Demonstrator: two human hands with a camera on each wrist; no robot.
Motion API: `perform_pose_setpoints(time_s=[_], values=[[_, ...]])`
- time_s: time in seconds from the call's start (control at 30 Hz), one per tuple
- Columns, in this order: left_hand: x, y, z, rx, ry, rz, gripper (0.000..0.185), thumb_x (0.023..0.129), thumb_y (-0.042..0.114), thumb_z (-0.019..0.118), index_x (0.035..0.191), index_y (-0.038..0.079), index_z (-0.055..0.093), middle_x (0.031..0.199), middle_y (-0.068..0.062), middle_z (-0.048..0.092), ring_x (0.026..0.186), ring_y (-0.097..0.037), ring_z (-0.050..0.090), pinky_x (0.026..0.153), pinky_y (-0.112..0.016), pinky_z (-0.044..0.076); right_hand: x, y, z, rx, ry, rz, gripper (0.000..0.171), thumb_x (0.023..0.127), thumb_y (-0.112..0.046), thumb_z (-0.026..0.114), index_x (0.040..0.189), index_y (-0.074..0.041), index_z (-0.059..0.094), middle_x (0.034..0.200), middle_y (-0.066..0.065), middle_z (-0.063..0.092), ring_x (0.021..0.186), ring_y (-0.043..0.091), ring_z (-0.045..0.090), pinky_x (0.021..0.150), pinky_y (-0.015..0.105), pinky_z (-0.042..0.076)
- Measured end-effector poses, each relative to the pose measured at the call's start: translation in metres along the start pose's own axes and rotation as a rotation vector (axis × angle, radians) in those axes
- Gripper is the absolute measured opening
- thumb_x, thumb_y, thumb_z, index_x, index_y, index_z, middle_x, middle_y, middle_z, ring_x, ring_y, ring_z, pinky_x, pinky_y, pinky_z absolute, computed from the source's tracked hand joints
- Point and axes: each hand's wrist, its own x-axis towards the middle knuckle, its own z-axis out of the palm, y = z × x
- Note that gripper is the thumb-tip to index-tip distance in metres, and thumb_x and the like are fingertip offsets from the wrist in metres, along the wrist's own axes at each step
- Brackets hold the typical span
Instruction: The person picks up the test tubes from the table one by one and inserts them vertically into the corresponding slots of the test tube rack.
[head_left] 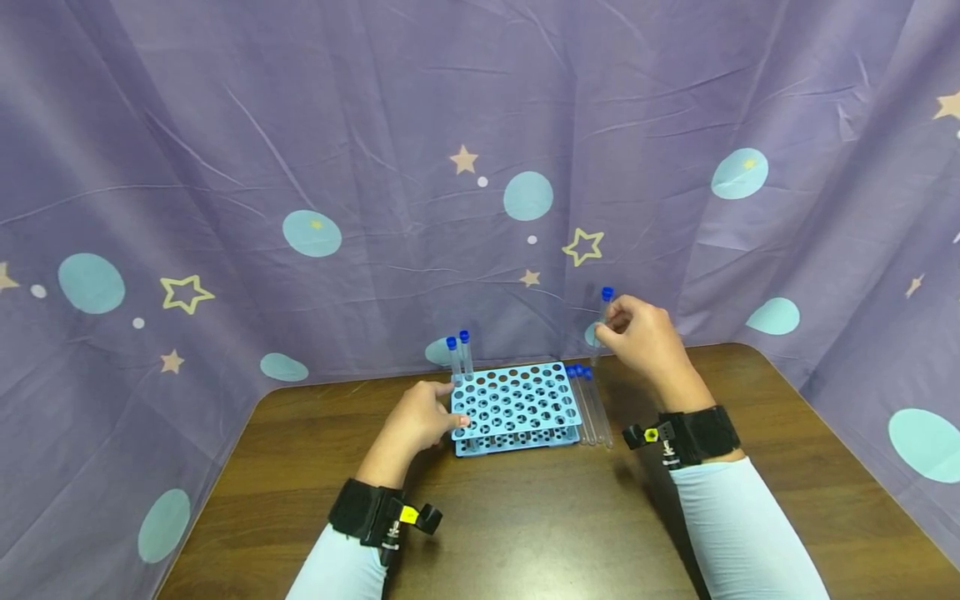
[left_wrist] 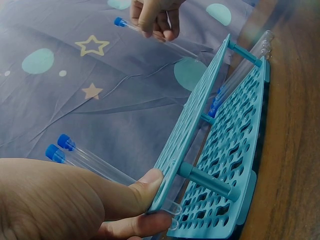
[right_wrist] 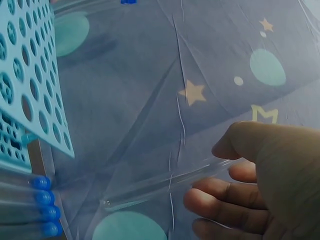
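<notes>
With its thumb on the top plate, my left hand [head_left: 420,414] grips the left end of a light-blue test tube rack [head_left: 517,431]. Two clear test tubes [head_left: 455,358] with blue caps stand in the rack's back left corner, beside that hand. My right hand [head_left: 645,337] is raised behind the rack's right end. Between thumb and fingers it pinches a blue-capped test tube [head_left: 607,294]. The right wrist view shows this tube's clear rounded lower end [right_wrist: 107,202] pointing away from the fingers, clear of the rack.
Several more blue-capped test tubes [head_left: 592,408] lie side by side on the wooden table [head_left: 555,517], along the rack's right end. Close behind the table hangs a purple curtain [head_left: 405,217] printed with stars and pale blue spots.
</notes>
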Motion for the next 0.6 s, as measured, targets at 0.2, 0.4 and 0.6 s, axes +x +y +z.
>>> perform_pose_setpoints(time_s=[0.2, 0.4, 0.6], values=[[0.001, 0.000, -0.001, -0.006, -0.009, -0.006, 0.080, 0.097, 0.025, 0.094, 0.164, 0.003, 0.058, 0.062, -0.003, 0.064, 0.047, -0.016, 0.057, 0.052, -0.031, 0.047, -0.001, -0.010, 0.005, 0.035, 0.012, -0.042, 0.017, 0.103, -0.018, 0.081, 0.108, -0.004, 0.074, 0.098, 0.014, 0.086, 0.088, 0.032, 0.082, 0.081, 0.049, 0.062], [0.002, -0.002, -0.002, 0.006, -0.013, 0.006, 0.078, 0.097, 0.024, 0.093, 0.164, 0.003, 0.059, 0.068, -0.009, 0.070, 0.047, -0.017, 0.057, 0.051, -0.032, 0.048, -0.003, -0.020, 0.009, 0.054, 0.021, -0.060, 0.015, 0.104, -0.017, 0.082, 0.108, -0.005, 0.074, 0.097, 0.013, 0.086, 0.086, 0.031, 0.082, 0.080, 0.049, 0.063], [0.001, -0.002, -0.001, -0.003, -0.010, 0.000, 0.079, 0.096, 0.024, 0.095, 0.164, 0.003, 0.059, 0.062, -0.003, 0.065, 0.047, -0.016, 0.057, 0.050, -0.031, 0.047, -0.001, -0.031, 0.017, 0.073, 0.012, -0.067, 0.018, 0.104, -0.019, 0.082, 0.110, -0.004, 0.074, 0.098, 0.012, 0.087, 0.087, 0.031, 0.083, 0.082, 0.051, 0.064]])
